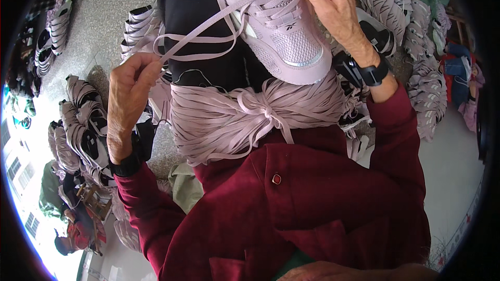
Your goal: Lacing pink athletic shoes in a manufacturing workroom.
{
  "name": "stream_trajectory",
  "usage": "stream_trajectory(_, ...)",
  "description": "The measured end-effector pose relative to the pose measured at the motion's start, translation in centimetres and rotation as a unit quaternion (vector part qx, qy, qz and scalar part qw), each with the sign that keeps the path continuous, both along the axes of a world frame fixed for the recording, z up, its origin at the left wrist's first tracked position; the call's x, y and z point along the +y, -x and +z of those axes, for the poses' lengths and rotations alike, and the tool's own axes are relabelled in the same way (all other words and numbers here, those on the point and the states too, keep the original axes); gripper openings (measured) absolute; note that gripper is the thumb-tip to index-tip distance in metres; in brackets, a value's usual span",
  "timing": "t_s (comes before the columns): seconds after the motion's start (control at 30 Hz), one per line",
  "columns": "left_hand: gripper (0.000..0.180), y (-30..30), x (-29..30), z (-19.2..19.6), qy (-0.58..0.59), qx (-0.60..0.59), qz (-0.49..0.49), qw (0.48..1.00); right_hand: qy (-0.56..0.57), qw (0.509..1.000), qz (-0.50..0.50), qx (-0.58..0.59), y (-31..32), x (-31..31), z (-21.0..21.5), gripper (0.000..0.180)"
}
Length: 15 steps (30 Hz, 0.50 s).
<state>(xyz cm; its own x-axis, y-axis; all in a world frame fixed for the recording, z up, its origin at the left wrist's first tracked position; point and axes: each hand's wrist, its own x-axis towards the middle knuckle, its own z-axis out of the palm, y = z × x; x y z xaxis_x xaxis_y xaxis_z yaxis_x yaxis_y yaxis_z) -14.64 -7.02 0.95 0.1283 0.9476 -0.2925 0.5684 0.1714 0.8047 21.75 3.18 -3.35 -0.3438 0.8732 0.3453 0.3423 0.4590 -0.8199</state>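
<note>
Lying across the black-clad lap at mid-frame, a bundle of lilac laces is being bound by a knotted lace. Just above, at upper centre, a lilac shoe is pointing its toe downward and slightly right, its long axis running steeply toward the top edge. The left hand is pinching a loose shoelace; the right hand is hanging beside the shoe, whether gripping I cannot tell. Beyond, speckled floor is stretching between the lap and stacked shoes at left.
</note>
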Motion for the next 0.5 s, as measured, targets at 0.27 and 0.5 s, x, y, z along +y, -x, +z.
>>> stream_trajectory(0.27, 0.019, 0.9, -1.1, -0.5, -0.016, -0.078, 0.077, 0.994, -0.048, 0.998, -0.01, -0.042, -1.0, -4.4, 0.1, 0.044)
stream_trajectory(0.5, 0.01, -2.7, 0.2, -0.1, -0.367, 0.303, 0.025, 0.879, -0.09, 0.988, -0.035, -0.12, -0.7, -5.2, -0.2, 0.038)
